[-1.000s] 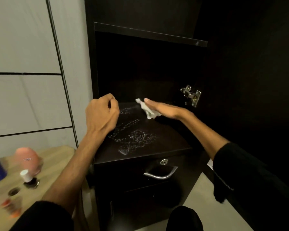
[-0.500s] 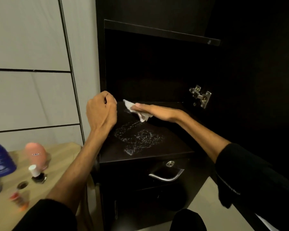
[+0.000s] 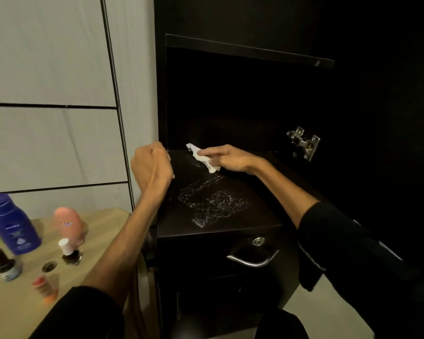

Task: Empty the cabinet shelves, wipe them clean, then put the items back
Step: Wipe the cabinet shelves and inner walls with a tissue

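Right hand [image 3: 227, 159] presses tissue [image 3: 202, 159] flat on wet shelf [image 3: 230, 216], left hand [image 3: 152, 167] clenched at the edge; soaked tissue could shred, leaving streaks.

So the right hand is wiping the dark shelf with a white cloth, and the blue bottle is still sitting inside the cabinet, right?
Not quite. The right hand does press the white cloth on the dark shelf, but the head view shows the blue bottle standing outside the cabinet, on the light wooden table to the left.
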